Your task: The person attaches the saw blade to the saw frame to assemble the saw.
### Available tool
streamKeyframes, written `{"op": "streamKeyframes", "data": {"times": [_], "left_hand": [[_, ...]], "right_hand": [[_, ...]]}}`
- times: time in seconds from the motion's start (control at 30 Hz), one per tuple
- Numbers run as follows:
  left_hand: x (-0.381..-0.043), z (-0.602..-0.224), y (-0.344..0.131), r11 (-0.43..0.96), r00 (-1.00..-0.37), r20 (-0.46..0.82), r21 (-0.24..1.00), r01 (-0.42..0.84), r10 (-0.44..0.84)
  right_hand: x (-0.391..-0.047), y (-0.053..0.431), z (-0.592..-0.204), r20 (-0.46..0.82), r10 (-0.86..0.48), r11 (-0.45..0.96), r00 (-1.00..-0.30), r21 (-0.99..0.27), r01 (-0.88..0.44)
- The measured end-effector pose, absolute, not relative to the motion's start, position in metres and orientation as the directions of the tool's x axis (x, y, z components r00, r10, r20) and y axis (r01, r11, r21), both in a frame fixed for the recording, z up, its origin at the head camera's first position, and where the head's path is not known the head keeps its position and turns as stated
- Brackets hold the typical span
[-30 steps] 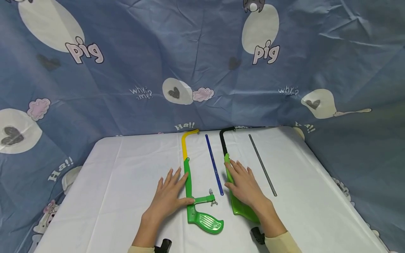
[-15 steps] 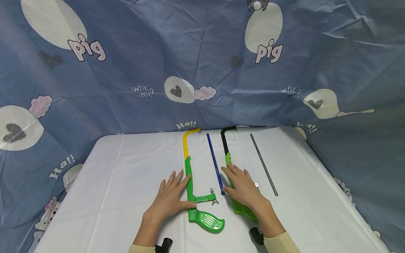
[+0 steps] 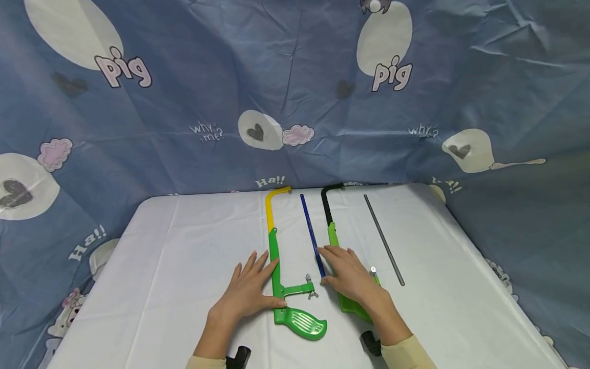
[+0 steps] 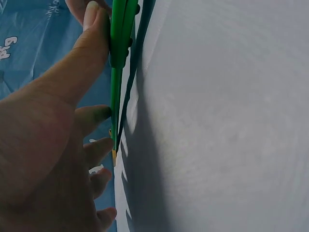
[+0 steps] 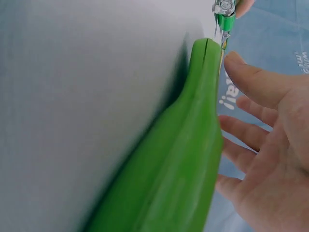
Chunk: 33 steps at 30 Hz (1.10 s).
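Note:
A green hacksaw frame (image 3: 275, 266) with a yellow bow lies on the white table; my left hand (image 3: 244, 289) is beside it, fingers spread, index fingertip at its spine and thumb across it near the handle. In the left wrist view the green frame (image 4: 121, 36) runs past the thumb and fingertips. My right hand (image 3: 352, 277) reaches over a lime-green hacksaw frame (image 3: 333, 234) with a black bow. Its fingers are extended, index and thumb tips right at a blue hacksaw blade (image 3: 310, 225). The right wrist view shows the lime handle (image 5: 178, 159) with loosely spread fingers behind it.
A grey hacksaw blade (image 3: 383, 238) lies to the right. Both bows' far ends reach the back edge of the white tabletop (image 3: 193, 230). Behind hangs a blue printed curtain (image 3: 184, 92). The green frame's short arm carries a wing nut (image 3: 312, 294).
My right hand has moved left and nearer, from the lime frame towards the blue blade, uncovering the lime frame's metal fitting. My left hand has slid slightly nearer along the green frame.

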<state>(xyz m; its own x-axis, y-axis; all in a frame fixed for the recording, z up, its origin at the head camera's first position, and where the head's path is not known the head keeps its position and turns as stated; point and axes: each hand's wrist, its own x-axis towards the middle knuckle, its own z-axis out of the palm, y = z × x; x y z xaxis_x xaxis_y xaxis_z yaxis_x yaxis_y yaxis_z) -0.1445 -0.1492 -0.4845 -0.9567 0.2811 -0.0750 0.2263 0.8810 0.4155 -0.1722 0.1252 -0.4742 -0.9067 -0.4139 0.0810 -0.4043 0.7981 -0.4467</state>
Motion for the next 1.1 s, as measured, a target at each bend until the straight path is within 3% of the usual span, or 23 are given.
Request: {"op": "streamKeyframes", "data": {"times": [0.5, 0.87, 1.1], "left_hand": [[-0.149, -0.487, -0.150, 0.860, -0.941, -0.090, 0.443, 0.256, 0.326], [-0.147, -0.487, -0.150, 0.863, -0.939, -0.093, 0.431, 0.262, 0.331], [-0.147, -0.487, -0.150, 0.855, -0.934, -0.103, 0.448, 0.263, 0.341]], "right_hand": [[-0.172, 0.112, -0.474, 0.004, -0.395, 0.802, -0.919, -0.486, -0.347], [-0.174, 0.106, -0.474, 0.103, -0.468, 0.772, -0.878, -0.437, -0.462], [-0.177, 0.095, -0.474, 0.128, -0.441, 0.807, -0.888, -0.377, -0.455]]}}
